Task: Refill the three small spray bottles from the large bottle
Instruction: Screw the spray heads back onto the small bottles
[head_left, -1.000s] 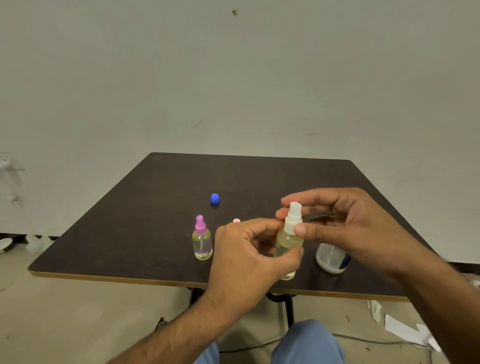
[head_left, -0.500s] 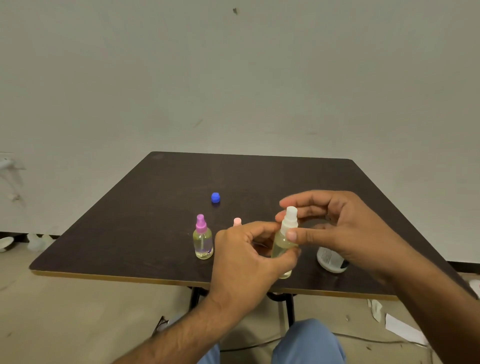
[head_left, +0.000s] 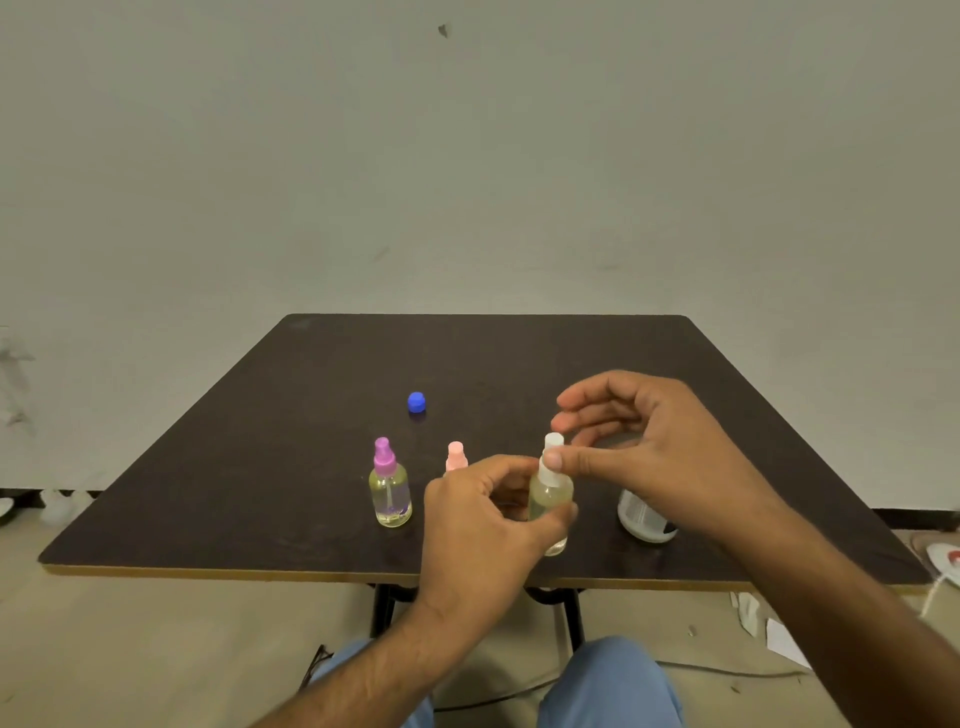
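left hand (head_left: 483, 530): fingers curled, gripping | right hand (head_left: 660, 452): thumb extended, fingers loosely arched apart

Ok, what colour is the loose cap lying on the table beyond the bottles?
The loose cap is blue, seen best in the head view.

Small clear spray bottles with yellowish liquid: three – purple-topped bottle (head_left: 390, 493), pink-topped bottle (head_left: 455, 457) (mostly hidden), white-topped bottle (head_left: 548, 493).
Large clear plastic bottle (head_left: 641, 519), partly hidden: one.
Small round blue cap (head_left: 416, 402): one.
Dark brown square counter (head_left: 311, 415): one.
Bare grips: two – left grip (head_left: 483, 525), right grip (head_left: 660, 457).
Black metal counter legs (head_left: 382, 610) visible: two.
White paper scraps (head_left: 784, 642) on floor (head_left: 156, 649) at right: several, exact count unclear.
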